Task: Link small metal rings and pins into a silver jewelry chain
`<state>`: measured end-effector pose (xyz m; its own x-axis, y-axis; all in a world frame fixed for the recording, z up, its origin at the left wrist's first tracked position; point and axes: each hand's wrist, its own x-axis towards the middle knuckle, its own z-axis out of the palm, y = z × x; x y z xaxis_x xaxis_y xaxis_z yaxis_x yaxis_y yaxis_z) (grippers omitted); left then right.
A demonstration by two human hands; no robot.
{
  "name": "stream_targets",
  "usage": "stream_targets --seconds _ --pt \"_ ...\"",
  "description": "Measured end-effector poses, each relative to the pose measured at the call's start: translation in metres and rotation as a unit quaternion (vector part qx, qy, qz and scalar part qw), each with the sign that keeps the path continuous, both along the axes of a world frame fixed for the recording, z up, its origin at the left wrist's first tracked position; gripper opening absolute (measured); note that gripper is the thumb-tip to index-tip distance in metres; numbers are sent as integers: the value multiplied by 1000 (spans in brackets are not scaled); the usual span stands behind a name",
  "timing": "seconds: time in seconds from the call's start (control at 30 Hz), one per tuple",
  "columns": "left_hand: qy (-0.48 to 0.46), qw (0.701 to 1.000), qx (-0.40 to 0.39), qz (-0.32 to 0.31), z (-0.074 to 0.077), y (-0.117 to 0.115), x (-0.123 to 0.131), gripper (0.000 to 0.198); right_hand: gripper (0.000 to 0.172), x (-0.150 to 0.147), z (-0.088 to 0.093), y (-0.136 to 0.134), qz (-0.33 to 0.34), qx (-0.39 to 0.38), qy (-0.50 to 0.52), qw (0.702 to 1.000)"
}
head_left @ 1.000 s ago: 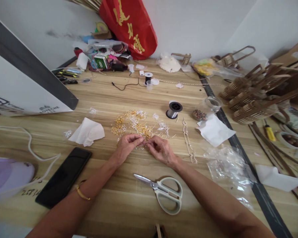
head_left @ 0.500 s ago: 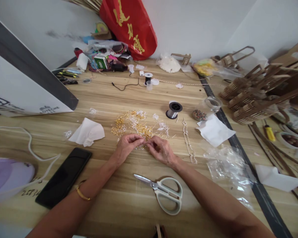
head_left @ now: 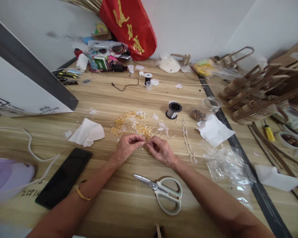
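My left hand and my right hand meet fingertip to fingertip over the wooden table, each pinched closed. Whatever lies between the fingertips is too small to make out. Just beyond them spread small gold findings and silver-coloured pins, with gold rings to the left. A silvery beaded chain lies to the right of my right hand. Closer to me, scissors with pale handles rest between my forearms. A spool of wire stands behind the findings.
At left are a black phone, white paper and a large box. To the right are a jar of beads, another paper, clear plastic bags and small woven baskets. A red bag leans at the back.
Almost nothing differs. My left fingertips have shifted very slightly, while both hands stay pinched together in the same place.
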<state>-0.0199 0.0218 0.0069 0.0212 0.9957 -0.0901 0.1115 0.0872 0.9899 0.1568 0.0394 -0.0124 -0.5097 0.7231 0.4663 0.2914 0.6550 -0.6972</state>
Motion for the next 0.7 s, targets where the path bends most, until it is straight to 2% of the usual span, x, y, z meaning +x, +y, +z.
stream_targets --seconds 0.7 --pt "16 999 34 4 -6 -2 1 16 8 0 0 -1 8 -2 1 1000"
